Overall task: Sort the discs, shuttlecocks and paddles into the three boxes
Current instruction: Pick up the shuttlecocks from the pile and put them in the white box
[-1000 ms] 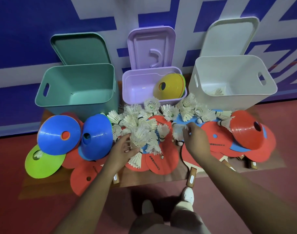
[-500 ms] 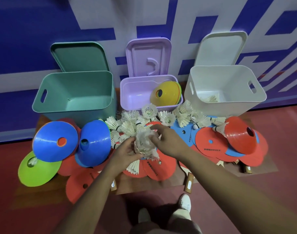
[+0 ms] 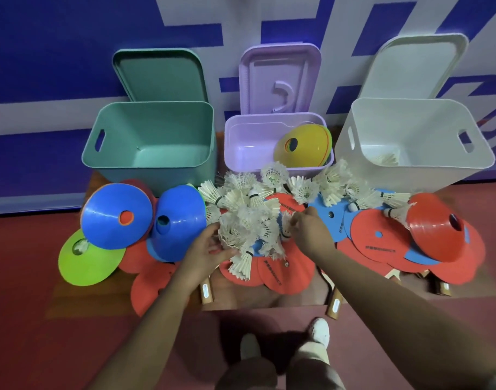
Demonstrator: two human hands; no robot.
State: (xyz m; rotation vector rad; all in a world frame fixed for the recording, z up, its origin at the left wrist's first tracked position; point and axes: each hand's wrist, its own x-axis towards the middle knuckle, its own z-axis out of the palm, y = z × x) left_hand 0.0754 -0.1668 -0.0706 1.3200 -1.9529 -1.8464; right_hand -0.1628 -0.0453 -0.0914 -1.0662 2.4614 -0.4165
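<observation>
Blue wall [image 3: 44, 52] with white bands backs a red floor [image 3: 30, 305], and a low wooden board [image 3: 269, 299] on it carries everything. Three boxes stand in a row at the board's far edge. Each has its lid [image 3: 159, 74] leaned on the wall behind, leaving the mouths free for dropping things in.

The green box [image 3: 123, 142] on the left is bare inside. The purple box [image 3: 249, 147] in the middle has yellow discs [image 3: 303, 147] propped in its right end. The white box [image 3: 427, 119] on the right has a few shuttlecocks on its bottom. Green is then presumably meant for the paddles.

Nearer the person, loose shuttlecocks [image 3: 249, 220] lie heaped on top of red and blue paddles [image 3: 373, 243], so they likely have to go first. Blue discs [image 3: 117, 215] and a green disc [image 3: 86, 263] lie to the left, and a red disc [image 3: 435, 229] lies to the right.

The left hand [image 3: 204, 249] cups the heap's left side, with the thumb above and curled fingers beneath, gathering a bunch. The right hand [image 3: 311, 229] comes in from the right with its fingertips pinched on feathers near the heap's middle. Both hands touch the heap, while the white box stands well apart, up and to the right beyond the paddles.
</observation>
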